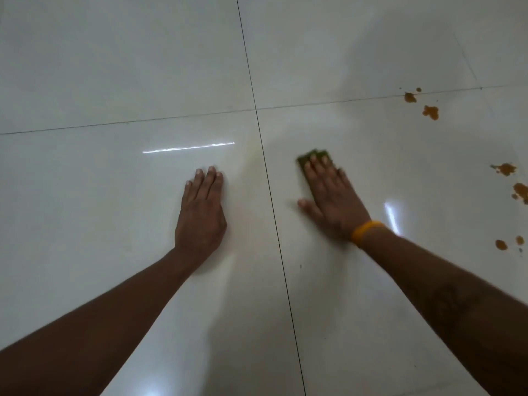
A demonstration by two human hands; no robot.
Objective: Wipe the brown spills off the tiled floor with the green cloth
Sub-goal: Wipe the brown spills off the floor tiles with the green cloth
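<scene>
Green cloth point(313, 155) pinned flat under my right hand point(331, 195).
My left hand point(201, 215) lies spread, empty, on the floor point(114, 81); the cloth is mostly hidden, blurred.

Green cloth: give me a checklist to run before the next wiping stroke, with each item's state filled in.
1. Green cloth pressed flat under the right hand: ok.
2. Left hand braced flat on the tiled floor, away from the cloth: ok.
3. Floor around the cloth free of brown: ok.
4. Brown spills cleared at far right: not ok, several remain.
5. Path from the cloth to the spills free of other things: ok.
6. Underside of the cloth clean enough: cannot tell, hidden.
</scene>
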